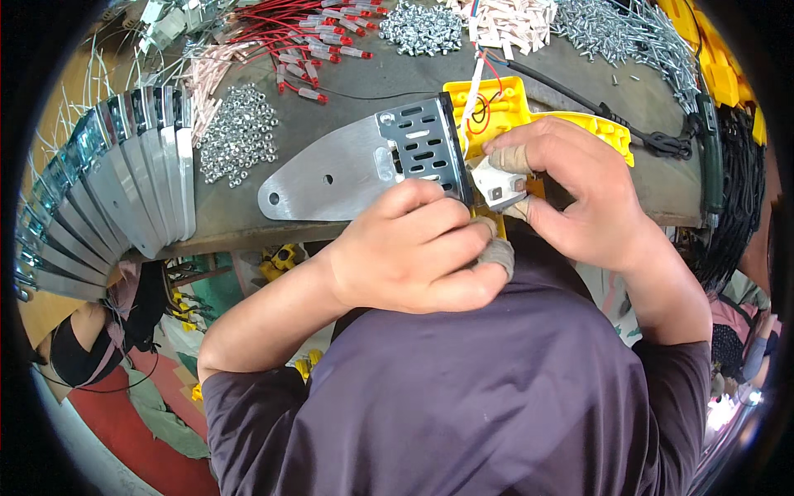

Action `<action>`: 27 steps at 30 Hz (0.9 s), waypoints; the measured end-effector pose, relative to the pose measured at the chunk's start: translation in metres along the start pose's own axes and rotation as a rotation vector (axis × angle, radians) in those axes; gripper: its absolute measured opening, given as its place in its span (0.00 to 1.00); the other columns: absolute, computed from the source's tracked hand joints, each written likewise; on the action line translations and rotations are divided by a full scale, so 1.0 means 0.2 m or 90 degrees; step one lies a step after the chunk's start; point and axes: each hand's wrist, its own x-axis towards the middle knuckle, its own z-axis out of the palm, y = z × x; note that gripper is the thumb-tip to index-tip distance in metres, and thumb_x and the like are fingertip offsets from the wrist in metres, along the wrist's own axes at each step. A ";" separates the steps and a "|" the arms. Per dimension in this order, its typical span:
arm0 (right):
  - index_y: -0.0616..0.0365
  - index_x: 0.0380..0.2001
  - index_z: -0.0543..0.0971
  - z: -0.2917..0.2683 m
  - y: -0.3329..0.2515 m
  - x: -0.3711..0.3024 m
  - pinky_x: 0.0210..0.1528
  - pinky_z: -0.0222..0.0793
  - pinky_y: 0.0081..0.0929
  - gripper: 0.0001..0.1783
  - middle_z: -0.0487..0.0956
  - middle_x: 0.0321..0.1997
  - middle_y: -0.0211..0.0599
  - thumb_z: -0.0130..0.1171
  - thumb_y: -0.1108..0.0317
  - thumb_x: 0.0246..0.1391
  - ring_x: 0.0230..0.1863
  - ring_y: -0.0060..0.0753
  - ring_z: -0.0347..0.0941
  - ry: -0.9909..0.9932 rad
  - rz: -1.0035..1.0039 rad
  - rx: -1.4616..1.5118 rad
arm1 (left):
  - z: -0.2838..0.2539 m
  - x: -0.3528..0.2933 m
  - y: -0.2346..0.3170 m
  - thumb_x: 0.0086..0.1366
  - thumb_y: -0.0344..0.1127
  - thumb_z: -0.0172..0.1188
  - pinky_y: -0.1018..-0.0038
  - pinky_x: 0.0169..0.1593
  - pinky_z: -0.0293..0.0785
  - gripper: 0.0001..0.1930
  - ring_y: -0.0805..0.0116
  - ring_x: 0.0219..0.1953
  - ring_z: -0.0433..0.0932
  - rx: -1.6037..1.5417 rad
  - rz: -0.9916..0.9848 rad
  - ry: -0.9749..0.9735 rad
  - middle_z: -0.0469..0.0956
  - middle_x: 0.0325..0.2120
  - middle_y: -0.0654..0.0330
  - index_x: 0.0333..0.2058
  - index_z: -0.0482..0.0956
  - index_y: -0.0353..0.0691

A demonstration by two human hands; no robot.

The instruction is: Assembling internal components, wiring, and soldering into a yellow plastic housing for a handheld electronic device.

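My right hand [583, 194] pinches a small white block [499, 187] with metal-looking inserts between thumb and fingers. Cloth tape wraps some fingertips on both hands. Curled closed beside it, my left hand [418, 248] rests over the near edge of a dark slotted metal housing [420, 136]; what its fingers hold is hidden. From that housing a pointed silver metal plate [322, 183] with holes reaches leftward. A yellow plastic handle shell [504, 101] lies behind the block, with red and black wires [480, 116] and a white sleeve [473, 87] running over it.
Curved metal plates [124, 178] stand in a row at the left. Nuts [240, 136], screws [608, 33], white sleeves [517, 25] and red-wired lights [327, 41] lie in piles across the bench. A black cord [579, 99] crosses at right, near bundled black cables [740, 182].
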 end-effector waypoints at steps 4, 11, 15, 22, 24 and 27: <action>0.59 0.37 0.75 0.01 0.01 0.00 0.42 0.72 0.39 0.20 0.76 0.34 0.42 0.61 0.79 0.34 0.40 0.51 0.74 0.017 0.008 -0.004 | 0.00 0.02 0.00 0.51 0.38 0.58 0.75 0.36 0.65 0.12 0.72 0.28 0.68 0.067 0.046 -0.091 0.73 0.31 0.70 0.36 0.69 0.59; 0.64 0.38 0.76 -0.04 0.01 0.02 0.40 0.71 0.29 0.20 0.79 0.39 0.41 0.61 0.83 0.36 0.39 0.41 0.76 -0.051 0.053 0.041 | 0.02 -0.02 0.01 0.43 0.33 0.65 0.71 0.34 0.64 0.20 0.67 0.30 0.74 0.027 0.033 -0.026 0.79 0.34 0.63 0.35 0.67 0.54; 0.64 0.40 0.77 -0.05 0.02 0.01 0.40 0.71 0.29 0.21 0.79 0.39 0.41 0.61 0.83 0.36 0.38 0.42 0.75 -0.053 0.071 0.085 | 0.04 -0.03 0.00 0.44 0.34 0.65 0.71 0.33 0.63 0.19 0.67 0.30 0.74 0.027 0.042 0.016 0.79 0.33 0.62 0.34 0.67 0.53; 0.65 0.39 0.77 -0.05 0.03 0.01 0.41 0.71 0.33 0.22 0.79 0.36 0.41 0.61 0.83 0.33 0.37 0.44 0.75 -0.036 -0.022 0.019 | 0.02 0.00 0.03 0.51 0.38 0.58 0.74 0.34 0.64 0.12 0.71 0.29 0.69 0.113 0.035 -0.074 0.73 0.29 0.68 0.35 0.69 0.57; 0.64 0.37 0.77 -0.04 -0.01 -0.01 0.41 0.71 0.36 0.20 0.78 0.34 0.42 0.61 0.83 0.33 0.36 0.46 0.75 0.007 0.022 -0.066 | 0.01 -0.01 0.03 0.44 0.37 0.62 0.73 0.36 0.60 0.13 0.72 0.29 0.69 0.082 0.025 -0.101 0.76 0.32 0.69 0.31 0.72 0.60; 0.64 0.36 0.77 -0.04 -0.07 -0.01 0.39 0.71 0.37 0.19 0.78 0.33 0.43 0.62 0.82 0.33 0.34 0.47 0.75 0.043 -0.008 -0.141 | 0.01 -0.01 0.03 0.43 0.38 0.62 0.72 0.35 0.60 0.14 0.73 0.28 0.67 0.088 0.023 -0.104 0.76 0.32 0.69 0.31 0.72 0.60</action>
